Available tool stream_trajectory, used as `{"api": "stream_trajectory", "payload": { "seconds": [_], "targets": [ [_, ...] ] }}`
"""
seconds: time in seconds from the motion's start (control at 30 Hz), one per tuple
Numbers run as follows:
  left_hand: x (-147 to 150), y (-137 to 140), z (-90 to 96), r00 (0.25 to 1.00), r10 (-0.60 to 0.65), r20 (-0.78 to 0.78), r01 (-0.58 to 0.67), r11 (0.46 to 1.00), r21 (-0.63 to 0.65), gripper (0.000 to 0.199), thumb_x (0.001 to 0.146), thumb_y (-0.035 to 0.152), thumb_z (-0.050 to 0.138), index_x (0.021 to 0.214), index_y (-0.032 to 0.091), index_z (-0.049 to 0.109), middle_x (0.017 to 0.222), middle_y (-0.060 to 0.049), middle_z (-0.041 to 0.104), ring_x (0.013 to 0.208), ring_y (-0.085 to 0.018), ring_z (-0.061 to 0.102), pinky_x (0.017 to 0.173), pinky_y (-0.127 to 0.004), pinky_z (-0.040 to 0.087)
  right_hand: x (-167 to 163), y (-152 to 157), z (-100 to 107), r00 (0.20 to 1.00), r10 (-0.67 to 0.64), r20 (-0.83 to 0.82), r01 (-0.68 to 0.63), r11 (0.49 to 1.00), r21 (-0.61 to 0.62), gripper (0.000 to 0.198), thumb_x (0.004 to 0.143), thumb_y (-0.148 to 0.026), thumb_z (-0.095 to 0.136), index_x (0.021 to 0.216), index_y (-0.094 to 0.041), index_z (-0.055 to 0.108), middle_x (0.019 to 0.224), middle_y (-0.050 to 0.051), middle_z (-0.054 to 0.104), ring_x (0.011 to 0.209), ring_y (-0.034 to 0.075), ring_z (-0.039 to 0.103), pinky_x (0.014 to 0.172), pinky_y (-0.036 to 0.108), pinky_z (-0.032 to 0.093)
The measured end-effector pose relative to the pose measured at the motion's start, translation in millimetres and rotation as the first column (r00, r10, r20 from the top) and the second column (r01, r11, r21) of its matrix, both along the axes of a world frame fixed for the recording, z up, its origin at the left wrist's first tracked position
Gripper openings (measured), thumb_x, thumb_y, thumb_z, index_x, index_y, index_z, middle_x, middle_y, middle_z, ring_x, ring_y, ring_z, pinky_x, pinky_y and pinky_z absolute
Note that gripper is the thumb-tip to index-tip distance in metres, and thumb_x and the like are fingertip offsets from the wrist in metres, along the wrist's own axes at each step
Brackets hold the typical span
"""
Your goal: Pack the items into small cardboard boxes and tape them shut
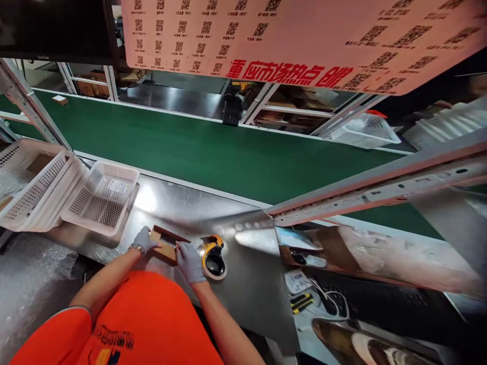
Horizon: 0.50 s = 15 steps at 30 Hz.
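A small brown cardboard box [166, 243] lies on the steel worktable [247, 284], its flaps partly raised. My left hand [143, 240], in a grey glove with a watch at the wrist, holds the box's left end. My right hand [189, 261], also gloved, grips the box's right side. A yellow and black tape dispenser [213, 257] with a roll of tape rests on the table just right of my right hand, touching or nearly touching it.
Stacked white plastic baskets [101, 197] sit to the left of the box. A green conveyor belt [198, 147] runs behind the table. A metal rail [380, 190] crosses at right. Bubble wrap [30, 284] lies at lower left; cables and small tools [304, 299] at lower right.
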State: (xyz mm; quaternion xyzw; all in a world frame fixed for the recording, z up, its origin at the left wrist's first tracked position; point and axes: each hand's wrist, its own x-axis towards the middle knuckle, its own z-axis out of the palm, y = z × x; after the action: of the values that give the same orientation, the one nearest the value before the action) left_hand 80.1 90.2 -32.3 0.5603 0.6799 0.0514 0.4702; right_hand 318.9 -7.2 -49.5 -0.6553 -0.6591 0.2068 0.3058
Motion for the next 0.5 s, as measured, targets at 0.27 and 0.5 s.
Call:
{"api": "stream_trajectory", "payload": {
  "seconds": [0.27, 0.5],
  "targets": [
    [0, 3, -1.9, 0.995, -0.060, -0.081, 0.063, 0.997, 0.040, 0.071, 0.073, 0.043, 0.109, 0.124, 0.018, 0.067, 0.123, -0.011, 0.082, 0.108, -0.026, 0.078, 0.081, -0.027, 0.052, -13, 21, 20, 0.932, 0.116, 0.344, -0.026, 0.966, -0.255, 0.058, 0.104, -0.018, 0.052, 0.160, -0.012, 0.069, 0.158, 0.022, 0.074, 0.141, 0.034, 0.070, 0.125, 0.049, 0.054],
    [2, 2, 8.2, 0.990, -0.105, -0.097, 0.112, 0.991, 0.074, 0.057, 0.075, 0.038, 0.108, 0.117, 0.018, 0.074, 0.125, -0.011, 0.082, 0.114, -0.027, 0.077, 0.090, -0.029, 0.057, -9, -29, -21, 0.962, 0.194, 0.191, -0.158, 0.970, -0.187, 0.054, 0.104, -0.024, 0.053, 0.152, -0.017, 0.077, 0.164, 0.020, 0.071, 0.154, 0.035, 0.065, 0.127, 0.063, 0.056]
  ]
}}
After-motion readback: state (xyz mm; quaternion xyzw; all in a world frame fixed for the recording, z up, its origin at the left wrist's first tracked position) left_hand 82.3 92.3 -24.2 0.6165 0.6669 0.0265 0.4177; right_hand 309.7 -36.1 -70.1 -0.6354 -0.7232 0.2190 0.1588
